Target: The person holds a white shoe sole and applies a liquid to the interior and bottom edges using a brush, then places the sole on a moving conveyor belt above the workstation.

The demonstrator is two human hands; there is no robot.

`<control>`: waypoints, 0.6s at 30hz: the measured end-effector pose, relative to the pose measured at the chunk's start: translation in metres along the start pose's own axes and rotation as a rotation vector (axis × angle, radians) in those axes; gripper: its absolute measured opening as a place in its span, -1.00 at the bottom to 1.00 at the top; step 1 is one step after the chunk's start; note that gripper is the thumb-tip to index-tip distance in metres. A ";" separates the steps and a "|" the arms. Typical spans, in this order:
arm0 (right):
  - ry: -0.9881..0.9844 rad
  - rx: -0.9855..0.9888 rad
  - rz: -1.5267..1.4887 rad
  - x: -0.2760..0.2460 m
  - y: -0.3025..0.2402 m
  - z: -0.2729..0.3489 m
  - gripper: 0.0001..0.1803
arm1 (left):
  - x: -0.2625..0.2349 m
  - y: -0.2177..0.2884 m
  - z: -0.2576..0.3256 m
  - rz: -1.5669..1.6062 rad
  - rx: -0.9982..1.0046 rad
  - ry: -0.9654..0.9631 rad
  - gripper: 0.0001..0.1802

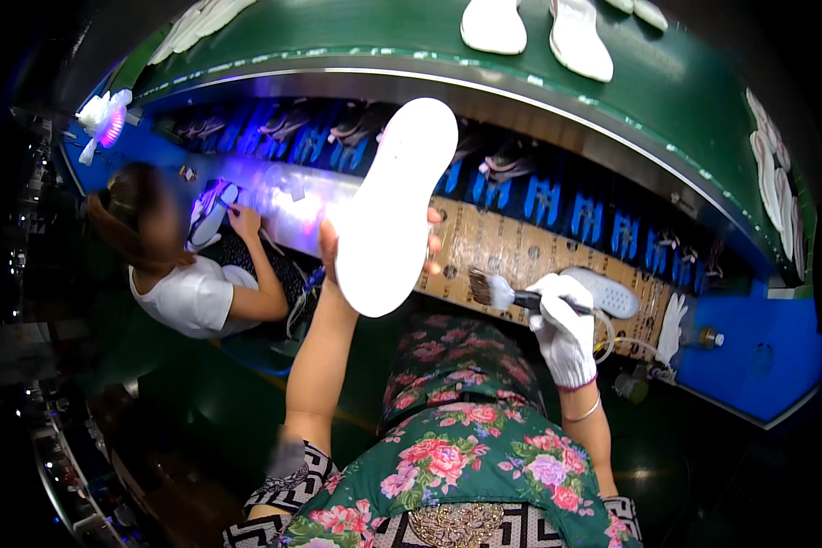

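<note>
A long white shoe sole [397, 210] is held up in front of me, its smooth face toward the camera. My bare left hand [329, 248] grips it from behind, with the thumb at one edge and fingertips showing at the other. Wearing a white knit glove, my right hand [562, 315] is closed round the dark handle of a brush [495, 289]. The bristles point left, apart from the held sole. A thin clear tube [609, 331] curves away by the glove. Just beyond that hand, a pale grey sole [612, 296] lies on the cardboard-covered bench [484, 233].
An empty white glove [672, 327] and a clear bottle [709, 338] are at the right end. Dark shoes on blue supports [539, 201] line the back below a green shelf [411, 32] bearing white soles [580, 41]. A co-worker [196, 288] sits at left, near purple light.
</note>
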State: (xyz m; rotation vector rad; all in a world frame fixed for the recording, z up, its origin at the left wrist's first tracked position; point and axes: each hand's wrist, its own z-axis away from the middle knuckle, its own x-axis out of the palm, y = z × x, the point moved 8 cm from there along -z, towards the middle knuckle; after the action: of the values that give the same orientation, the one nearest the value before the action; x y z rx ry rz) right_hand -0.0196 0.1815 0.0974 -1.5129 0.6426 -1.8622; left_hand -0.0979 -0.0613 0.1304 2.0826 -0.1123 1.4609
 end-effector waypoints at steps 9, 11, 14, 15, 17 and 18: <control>0.267 0.005 0.008 -0.041 0.029 0.002 -0.83 | 0.002 0.085 -0.186 0.203 0.037 -0.099 0.14; 0.273 0.028 0.001 -0.036 0.041 -0.004 -0.83 | -0.037 0.100 -0.212 0.290 0.236 0.141 0.13; 0.281 0.019 0.061 -0.037 0.041 -0.005 -0.82 | -0.035 0.066 -0.209 0.140 0.209 0.329 0.05; 0.283 0.015 0.068 -0.040 0.042 -0.005 -0.82 | -0.034 0.061 -0.202 0.013 0.240 0.392 0.02; 0.282 0.011 0.072 -0.044 0.044 -0.002 -0.81 | -0.040 0.062 -0.191 -0.032 0.264 0.410 -0.12; 0.280 0.017 0.080 -0.047 0.046 -0.002 -0.81 | -0.042 0.073 -0.188 -0.352 0.338 0.432 -0.18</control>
State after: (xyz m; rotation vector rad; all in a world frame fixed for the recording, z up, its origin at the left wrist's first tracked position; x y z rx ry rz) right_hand -0.0077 0.1859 0.0330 -1.2074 0.8005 -2.0290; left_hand -0.2998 -0.0374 0.1665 1.8507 0.6761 1.7466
